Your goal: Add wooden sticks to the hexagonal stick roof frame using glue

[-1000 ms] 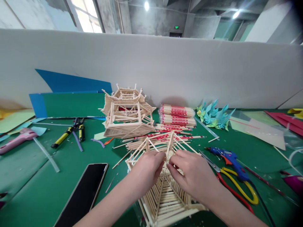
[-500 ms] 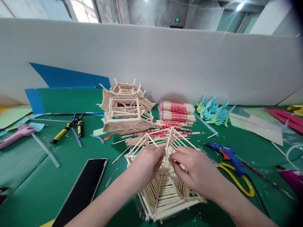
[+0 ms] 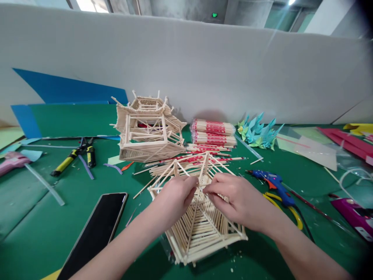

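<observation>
Before me sits a six-sided frame of thin wooden sticks (image 3: 204,229), its inner floor filled with rows of sticks and short posts rising at its far corners. My left hand (image 3: 180,192) is closed in a pinch above the frame's middle. My right hand (image 3: 230,196) faces it from the right, thumb and forefinger pressed together. A short piece of wooden stick (image 3: 201,186) shows between the two sets of fingertips; most of it is hidden by the fingers. Behind the frame stands a tiered stick pavilion (image 3: 145,146).
Loose sticks and bundled sticks (image 3: 214,132) lie at the back. To the right are a blue glue gun (image 3: 272,182), yellow-handled scissors (image 3: 297,218) and folded blue paper (image 3: 260,132). At left lie a phone (image 3: 97,229), pliers (image 3: 71,157) and a pink glue gun (image 3: 13,163).
The whole view has shifted, with things now slightly further left and higher. Both hands keep their pinch over the frame. My right arm now covers more of the yellow-handled scissors.
</observation>
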`<state>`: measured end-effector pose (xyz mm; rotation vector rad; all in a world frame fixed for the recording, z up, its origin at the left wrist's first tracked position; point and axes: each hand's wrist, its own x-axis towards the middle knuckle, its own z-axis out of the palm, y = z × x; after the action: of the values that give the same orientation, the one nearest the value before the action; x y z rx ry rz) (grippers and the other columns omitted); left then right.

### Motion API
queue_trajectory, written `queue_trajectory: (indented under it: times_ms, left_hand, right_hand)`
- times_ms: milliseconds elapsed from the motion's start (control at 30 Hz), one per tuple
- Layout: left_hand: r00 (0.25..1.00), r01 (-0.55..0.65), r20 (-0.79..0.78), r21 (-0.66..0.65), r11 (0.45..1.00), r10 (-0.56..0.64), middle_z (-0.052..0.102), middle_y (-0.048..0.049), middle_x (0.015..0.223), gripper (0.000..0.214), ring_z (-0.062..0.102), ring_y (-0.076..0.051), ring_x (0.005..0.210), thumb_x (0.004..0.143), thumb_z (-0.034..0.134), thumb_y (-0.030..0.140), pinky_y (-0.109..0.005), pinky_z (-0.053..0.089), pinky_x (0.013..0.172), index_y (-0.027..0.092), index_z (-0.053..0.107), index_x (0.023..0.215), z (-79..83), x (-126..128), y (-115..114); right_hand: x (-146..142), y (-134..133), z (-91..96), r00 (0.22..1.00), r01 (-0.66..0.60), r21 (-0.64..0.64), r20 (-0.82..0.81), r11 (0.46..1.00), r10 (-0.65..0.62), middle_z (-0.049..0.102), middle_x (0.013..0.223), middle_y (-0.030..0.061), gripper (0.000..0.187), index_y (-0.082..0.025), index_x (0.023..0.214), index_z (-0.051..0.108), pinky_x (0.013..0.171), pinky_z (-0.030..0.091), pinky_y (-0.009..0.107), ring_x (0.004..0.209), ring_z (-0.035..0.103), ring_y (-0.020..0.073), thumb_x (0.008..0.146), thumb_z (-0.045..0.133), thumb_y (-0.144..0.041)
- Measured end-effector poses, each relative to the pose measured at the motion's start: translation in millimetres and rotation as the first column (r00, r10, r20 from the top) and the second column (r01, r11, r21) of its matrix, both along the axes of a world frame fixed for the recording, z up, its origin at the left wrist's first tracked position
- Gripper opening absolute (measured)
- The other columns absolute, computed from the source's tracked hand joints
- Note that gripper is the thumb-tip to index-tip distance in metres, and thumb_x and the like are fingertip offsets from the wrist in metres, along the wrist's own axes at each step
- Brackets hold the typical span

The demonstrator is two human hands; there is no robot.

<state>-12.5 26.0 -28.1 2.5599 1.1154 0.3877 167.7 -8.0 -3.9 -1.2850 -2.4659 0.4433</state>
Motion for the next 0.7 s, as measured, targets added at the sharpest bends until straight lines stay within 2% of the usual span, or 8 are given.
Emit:
queue_trajectory:
  times_ms: [700]
  left_hand:
    - [1.000, -0.006, -0.012, -0.013, 1.000, 0.005, 0.057, -0.0028, 0.068, 0.017, 0.052, -0.015, 0.061, 0.080, 0.037, 0.006, -0.024, 0.037, 0.053, 0.015, 0.052, 0.081, -0.4, -0.4, -1.4]
  right_hand:
    - [-1.2, -0.2, 0.3, 1.000, 0.009, -0.037, -0.009, 0.999, -0.010, 0.054, 0.075, 0.0009, 0.018, -0.018, 0.083, 0.063, 0.062, 0.036, 0.025, 0.072, 0.048, 0.0131, 0.082, 0.046, -0.011]
